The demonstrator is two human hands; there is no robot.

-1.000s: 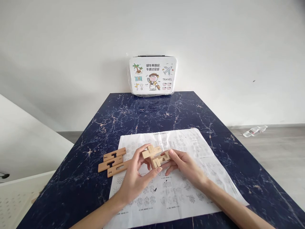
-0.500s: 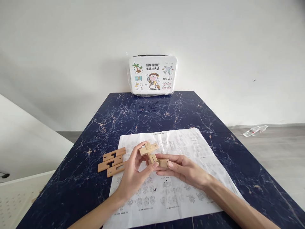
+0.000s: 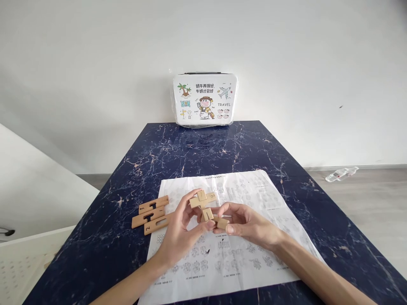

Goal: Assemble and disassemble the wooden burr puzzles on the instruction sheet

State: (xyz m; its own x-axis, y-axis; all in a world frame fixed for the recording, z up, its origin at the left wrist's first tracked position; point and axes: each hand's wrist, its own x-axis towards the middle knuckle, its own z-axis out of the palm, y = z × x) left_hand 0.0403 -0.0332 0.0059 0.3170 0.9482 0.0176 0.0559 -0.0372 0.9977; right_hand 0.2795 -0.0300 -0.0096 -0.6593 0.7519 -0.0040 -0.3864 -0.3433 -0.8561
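Above a printed paper sheet (image 3: 241, 271), both hands hold a small cluster of pale wooden puzzle blocks (image 3: 202, 203) that cross one another. My left hand (image 3: 179, 233) pinches it from the left, its thumb on the lower block marked with a line. At the right end, my right hand (image 3: 246, 222) grips a wooden block (image 3: 222, 223) between thumb and fingers. Fingers partly hide where the blocks meet, so I cannot tell how they join. Left of my left hand lie slotted wooden pieces (image 3: 148, 218) marked with numbers, partly on the sheet's edge.
A white case (image 3: 205, 99) with cartoon prints stands at the table's far end against the wall. The dark blue marbled table (image 3: 203, 152) extends around the sheet. On the floor to the right lies a clear plastic bottle (image 3: 337, 174).
The wooden cluster has turned slightly and shifted a little to the right. My right hand's fingers have curled more around the block at its end.
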